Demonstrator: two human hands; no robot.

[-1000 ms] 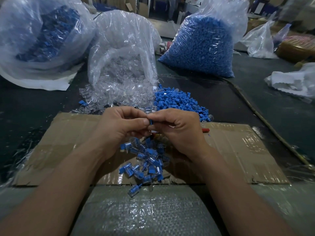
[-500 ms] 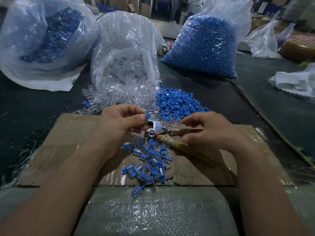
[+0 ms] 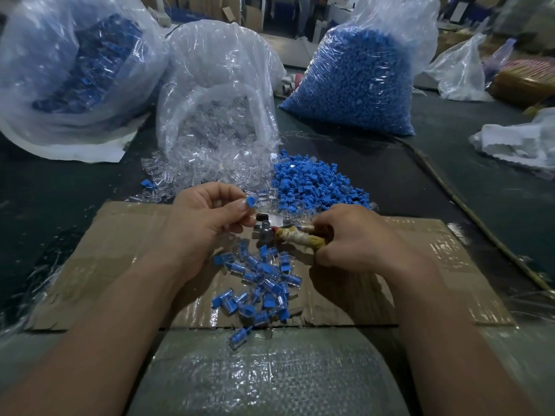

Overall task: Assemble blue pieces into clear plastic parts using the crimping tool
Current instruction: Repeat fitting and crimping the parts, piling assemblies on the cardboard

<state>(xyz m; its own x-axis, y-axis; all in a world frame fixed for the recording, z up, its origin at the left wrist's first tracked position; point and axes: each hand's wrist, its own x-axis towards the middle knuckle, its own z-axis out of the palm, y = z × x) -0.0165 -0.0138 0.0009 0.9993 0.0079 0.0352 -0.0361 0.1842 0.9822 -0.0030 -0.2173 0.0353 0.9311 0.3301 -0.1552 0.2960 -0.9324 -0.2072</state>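
Blue piece (image 3: 250, 201) sat pinched in the left hand's (image 3: 207, 223) fingertips, just above the crimping tool (image 3: 288, 234). Its wrapped handles were gripped by the right hand (image 3: 356, 238), over assembled parts (image 3: 259, 283) heaped on cardboard (image 3: 420, 265).

Dim overhead light, glare on clear plastic bags (image 3: 216, 94), wide-angle bending at edges, soft background.
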